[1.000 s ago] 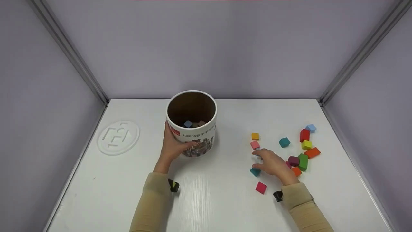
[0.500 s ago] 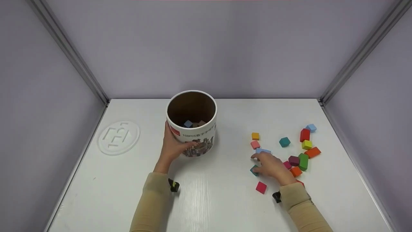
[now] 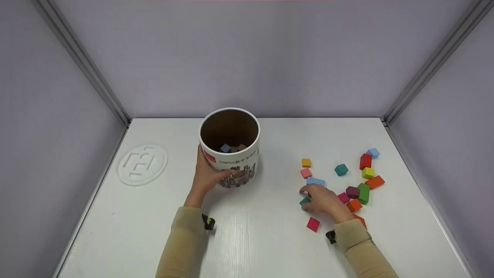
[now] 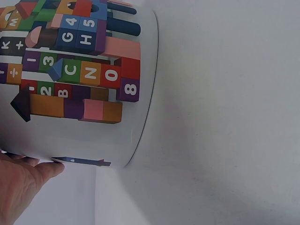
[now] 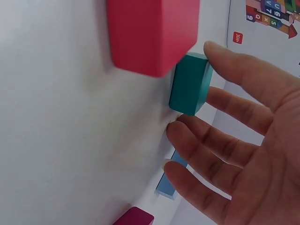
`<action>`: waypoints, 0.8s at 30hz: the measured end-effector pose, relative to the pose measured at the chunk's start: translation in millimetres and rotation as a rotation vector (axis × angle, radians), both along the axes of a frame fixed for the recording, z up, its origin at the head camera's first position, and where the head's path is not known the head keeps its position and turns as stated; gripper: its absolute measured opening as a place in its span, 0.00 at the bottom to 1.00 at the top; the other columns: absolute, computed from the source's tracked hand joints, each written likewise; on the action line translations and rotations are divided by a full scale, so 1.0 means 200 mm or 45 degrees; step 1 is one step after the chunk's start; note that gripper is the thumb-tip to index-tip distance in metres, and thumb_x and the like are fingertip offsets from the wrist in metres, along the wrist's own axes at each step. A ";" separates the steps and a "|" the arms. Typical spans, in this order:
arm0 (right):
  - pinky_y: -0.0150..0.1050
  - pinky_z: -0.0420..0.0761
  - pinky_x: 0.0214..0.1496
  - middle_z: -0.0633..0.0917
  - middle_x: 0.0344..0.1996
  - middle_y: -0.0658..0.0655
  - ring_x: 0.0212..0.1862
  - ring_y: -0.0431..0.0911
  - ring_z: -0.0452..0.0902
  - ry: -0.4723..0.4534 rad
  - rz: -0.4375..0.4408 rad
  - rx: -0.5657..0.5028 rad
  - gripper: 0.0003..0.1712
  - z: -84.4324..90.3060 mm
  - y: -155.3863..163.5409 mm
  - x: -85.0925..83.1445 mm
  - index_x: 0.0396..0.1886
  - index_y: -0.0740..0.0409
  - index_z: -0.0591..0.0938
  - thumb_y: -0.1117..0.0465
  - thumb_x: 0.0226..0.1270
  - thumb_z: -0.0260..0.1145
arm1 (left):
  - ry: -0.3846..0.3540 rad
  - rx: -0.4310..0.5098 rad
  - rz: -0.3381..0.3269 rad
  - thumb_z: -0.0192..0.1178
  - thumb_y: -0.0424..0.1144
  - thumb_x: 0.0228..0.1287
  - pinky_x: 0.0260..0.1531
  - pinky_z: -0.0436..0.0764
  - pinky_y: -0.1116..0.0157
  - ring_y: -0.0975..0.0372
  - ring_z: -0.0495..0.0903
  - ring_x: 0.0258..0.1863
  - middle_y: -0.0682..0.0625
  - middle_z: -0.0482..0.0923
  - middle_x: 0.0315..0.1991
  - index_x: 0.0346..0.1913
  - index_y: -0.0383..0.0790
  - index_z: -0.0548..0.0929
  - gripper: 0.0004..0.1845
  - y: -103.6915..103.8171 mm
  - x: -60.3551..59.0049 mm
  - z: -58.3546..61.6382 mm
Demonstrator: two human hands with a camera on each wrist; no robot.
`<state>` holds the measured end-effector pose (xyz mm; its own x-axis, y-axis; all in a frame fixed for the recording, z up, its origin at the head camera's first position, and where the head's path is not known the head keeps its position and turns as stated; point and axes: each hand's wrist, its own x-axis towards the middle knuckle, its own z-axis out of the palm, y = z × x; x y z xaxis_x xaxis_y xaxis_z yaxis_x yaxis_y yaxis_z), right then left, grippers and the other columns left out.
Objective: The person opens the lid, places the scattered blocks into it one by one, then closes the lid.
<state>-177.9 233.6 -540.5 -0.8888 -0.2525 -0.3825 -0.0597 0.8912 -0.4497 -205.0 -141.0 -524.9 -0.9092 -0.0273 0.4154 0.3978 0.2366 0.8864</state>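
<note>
teal block lies on the bench, just left of the right hand; fingers apart, thumb at its edge, not yet clamped. left hand steadies the tub. step: pick-up. next calls for pinching both faces.

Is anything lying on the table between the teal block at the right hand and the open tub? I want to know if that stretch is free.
Nothing visible does: between the teal block at the right hand and the tub, only bare white table shows.
</note>
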 end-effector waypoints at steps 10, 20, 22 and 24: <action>0.50 0.82 0.52 0.81 0.40 0.52 0.45 0.49 0.75 0.027 0.027 -0.002 0.17 0.00 0.01 -0.02 0.51 0.54 0.82 0.61 0.62 0.72 | -0.001 -0.014 0.001 0.85 0.40 0.35 0.70 0.60 0.56 0.60 0.63 0.67 0.56 0.60 0.68 0.77 0.53 0.45 0.70 0.00 0.00 0.00; 0.49 0.81 0.55 0.82 0.40 0.52 0.45 0.49 0.76 0.164 0.046 -0.127 0.16 0.10 -0.01 -0.07 0.51 0.57 0.83 0.61 0.64 0.71 | -0.027 -0.045 0.037 0.85 0.41 0.35 0.70 0.60 0.56 0.60 0.62 0.67 0.56 0.60 0.68 0.77 0.43 0.46 0.69 0.00 0.01 0.01; 0.48 0.81 0.55 0.81 0.40 0.51 0.45 0.49 0.76 0.201 0.050 -0.186 0.15 0.15 -0.03 -0.08 0.51 0.57 0.83 0.61 0.65 0.70 | -0.028 -0.055 0.050 0.85 0.41 0.35 0.70 0.60 0.56 0.60 0.62 0.67 0.55 0.60 0.69 0.77 0.41 0.46 0.69 0.00 0.01 0.01; 0.47 0.82 0.53 0.81 0.40 0.51 0.44 0.49 0.76 0.253 0.068 -0.246 0.15 0.19 -0.04 -0.09 0.50 0.58 0.83 0.62 0.65 0.70 | -0.024 -0.058 0.053 0.85 0.41 0.34 0.70 0.59 0.56 0.59 0.62 0.67 0.55 0.61 0.69 0.77 0.41 0.46 0.69 0.00 0.01 0.01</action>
<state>-195.1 225.0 -503.0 -0.9249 -0.3525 -0.1426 -0.2083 0.7835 -0.5854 -203.3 -140.1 -522.7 -0.9152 -0.0470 0.4002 0.3704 0.2927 0.8815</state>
